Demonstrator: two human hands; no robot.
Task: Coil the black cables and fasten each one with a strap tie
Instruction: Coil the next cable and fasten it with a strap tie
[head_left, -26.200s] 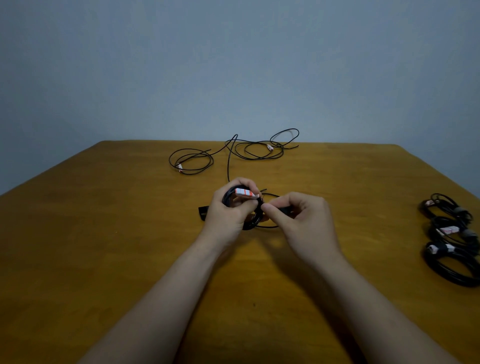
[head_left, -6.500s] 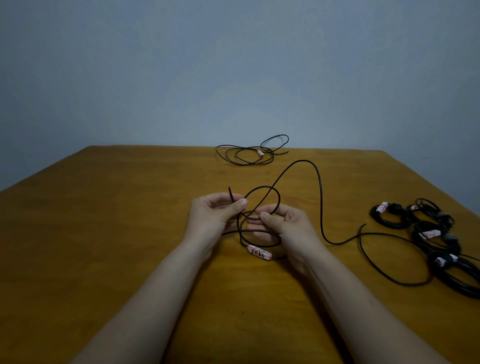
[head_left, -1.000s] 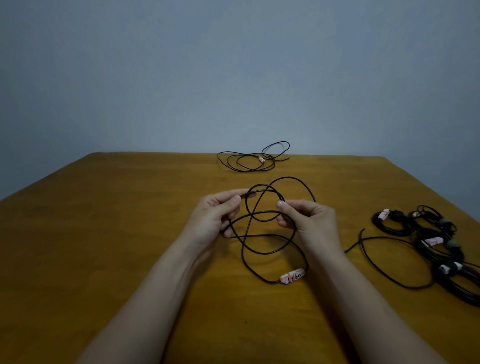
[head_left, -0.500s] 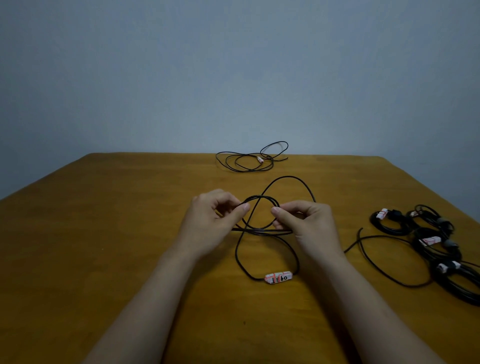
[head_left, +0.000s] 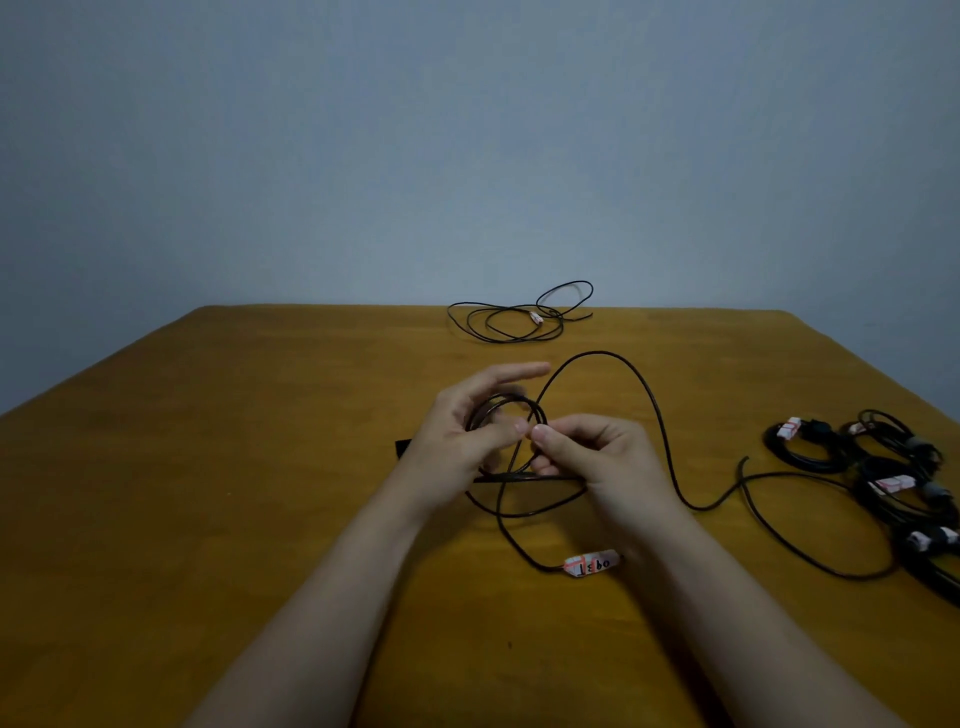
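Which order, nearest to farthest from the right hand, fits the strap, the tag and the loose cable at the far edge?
1. Strap, flat on the table, running beneath the right hand.
2. Tag, on the held cable, beside the right wrist.
3. Loose cable, at the table's far edge.

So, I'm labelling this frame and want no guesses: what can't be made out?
Head view only.
Strap tie: partly hidden under left hand and right hand.
Coil: loop count blurred, partly behind that left hand.
Lowest tied bundle: cut off by the right edge.
Far cable's tag: too small to read.
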